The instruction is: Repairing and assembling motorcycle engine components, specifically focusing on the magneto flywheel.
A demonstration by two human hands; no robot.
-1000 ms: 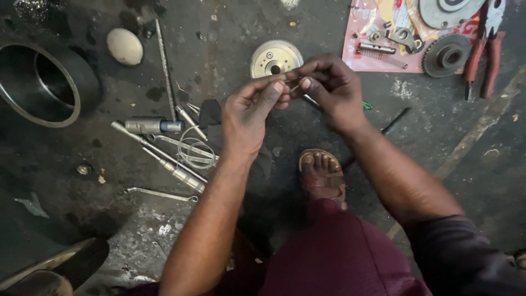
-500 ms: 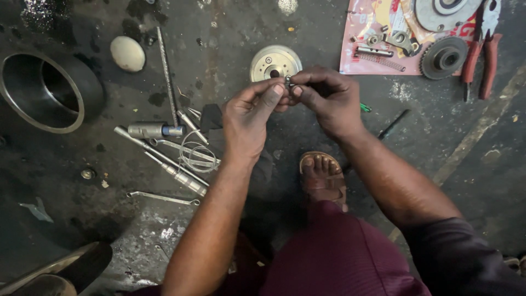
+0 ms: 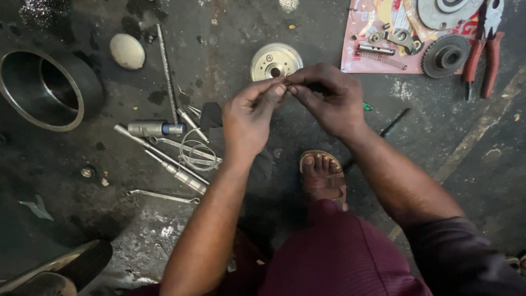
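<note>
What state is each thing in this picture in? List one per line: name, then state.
left hand: fingertips pinched against the right hand's
right hand: pinched; what it holds is hidden
round metal disc: flat on floor
red pliers: lying, handles apart
metal ring: lying, hollow side up
wire coil: loose beside the rods

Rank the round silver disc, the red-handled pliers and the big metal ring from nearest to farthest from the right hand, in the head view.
1. Round silver disc, just left of the right hand.
2. Red-handled pliers, far right.
3. Big metal ring, far left edge.
</note>
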